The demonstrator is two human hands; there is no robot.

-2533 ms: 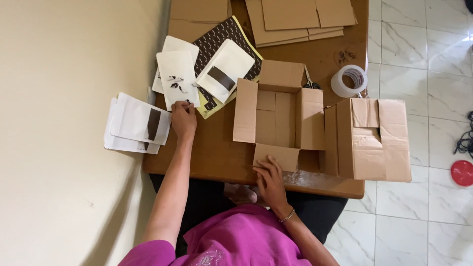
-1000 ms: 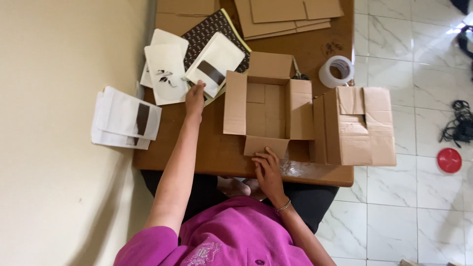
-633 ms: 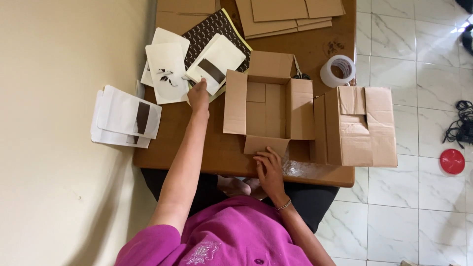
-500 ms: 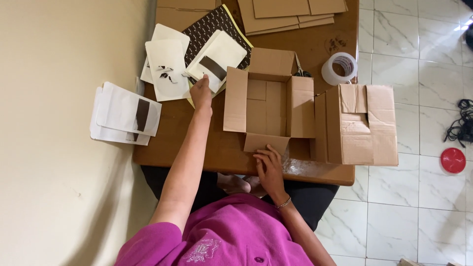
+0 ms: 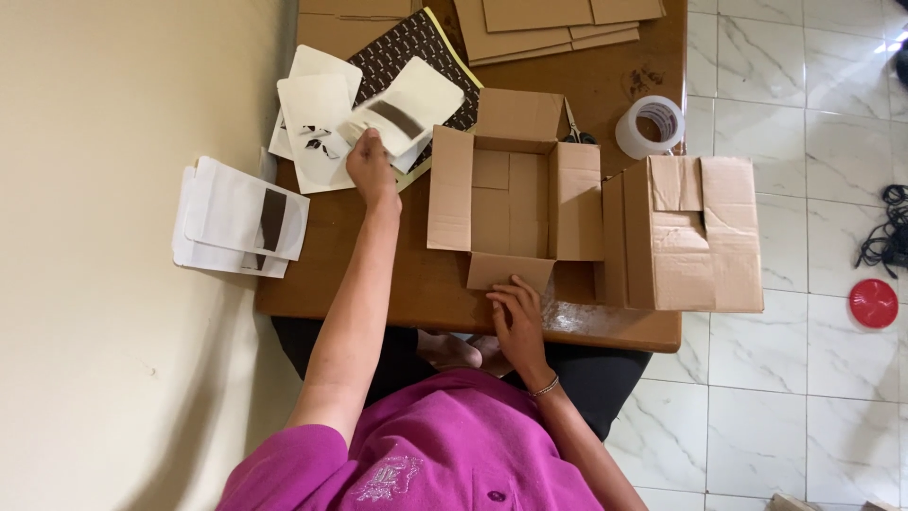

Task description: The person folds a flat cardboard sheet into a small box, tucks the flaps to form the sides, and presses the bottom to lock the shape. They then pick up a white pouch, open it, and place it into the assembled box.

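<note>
- Currently: left hand (image 5: 369,163) stretched out over far-left part of bench (image 5: 407,284), fingers closed on white pouch (image 5: 409,106) w/ dark window strip; pouch lifted, tilted.
- Right hand (image 5: 515,317) lies flat, fingers spread, on near flap of open carton (image 5: 511,199); holds nothing.
- Open carton: brown cardboard, centre of bench, four flaps out, inside bare.
- White pouches (image 5: 317,128): loose pile just left of the held one, on a dark patterned sheet (image 5: 407,52) w/ yellow edge.
- Second pouch stack (image 5: 241,218): white, dark strip, overhangs bench's left edge, well apart from carton.
- Second carton (image 5: 695,232): brown, flaps folded shut, touching open carton's right side.
- Tape roll (image 5: 651,125): white, behind second carton. Scissors (image 5: 574,131) beside it, part hidden.
- Flat cardboard (image 5: 558,24): stacked at far edge.
- Red round lid (image 5: 872,303): on floor, right.
</note>
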